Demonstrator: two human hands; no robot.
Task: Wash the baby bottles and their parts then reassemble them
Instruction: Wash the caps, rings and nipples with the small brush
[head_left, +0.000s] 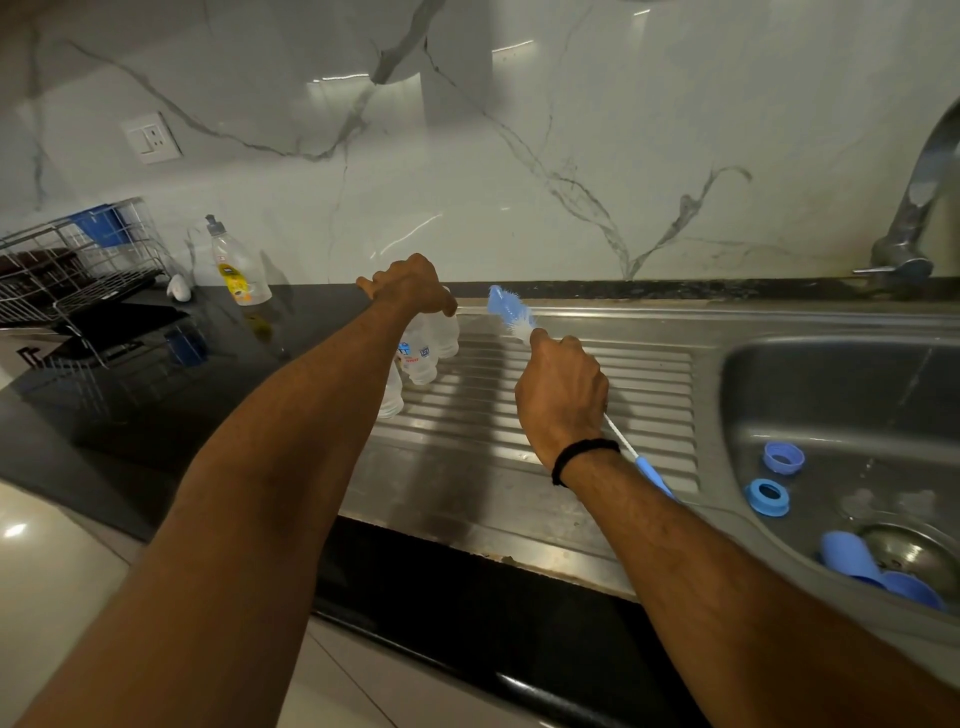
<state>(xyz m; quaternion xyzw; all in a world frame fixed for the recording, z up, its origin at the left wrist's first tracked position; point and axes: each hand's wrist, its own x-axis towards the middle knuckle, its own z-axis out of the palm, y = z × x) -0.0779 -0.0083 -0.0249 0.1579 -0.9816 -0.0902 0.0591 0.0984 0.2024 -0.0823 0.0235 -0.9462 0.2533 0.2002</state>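
Far left, a wire rack (78, 270) stands on the black counter (130, 415), and just beside it a small white object (179, 287) lies near the wall. Next along comes the soap bottle (239, 267), upright, yellow label facing out, dark cap on top.

Now to the action: the left hand (408, 286) reaches across to the bottles (423, 358), a group of clear ones standing on the left end of the ribbed drainboard (519, 457). The hand sits right on top of the rearmost bottles, fingers curled downward over their tops; whether they actually clamp one cannot be told, since the back of the hand hides the fingertips. One bottle nearest the counter edge is partly hidden behind the forearm.

Just right of them, the right hand (563, 400) is closed in a fist around the brush (511, 314), fingers pressed together on the wire stem. The blue-and-white bristle head pokes up and left, near the bottles but apart from them; the blue handle trails down past a black wristband (584, 452).

Over to the sink (831, 374): two blue rings (768, 496) lie on the basin floor, one behind the other, and blue caps (878, 569) rest by the drain. The tap (914, 223) rises at the back right.
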